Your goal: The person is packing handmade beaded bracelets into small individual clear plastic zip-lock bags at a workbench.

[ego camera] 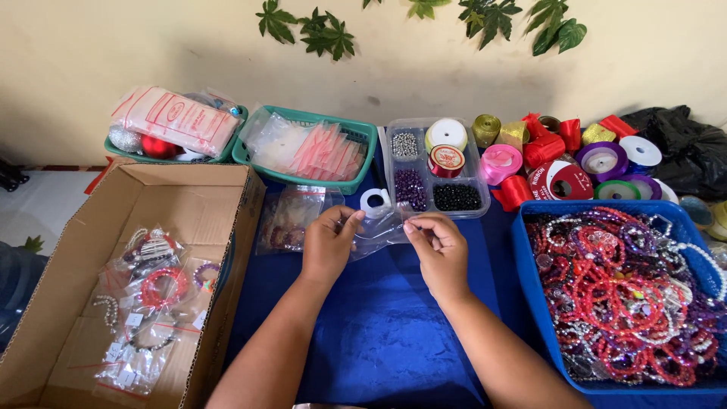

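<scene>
Over the blue table (379,333), the left hand (327,244) and right hand (439,246) each pinch an edge of a clear plastic bag (379,231). Pulled unevenly, its thin film may tear or slip free.

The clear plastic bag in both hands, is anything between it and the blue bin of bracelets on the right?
Nothing visible: only bare blue tablecloth lies between the clear plastic bag, pinched by left hand and right hand, and the blue bin.
</scene>
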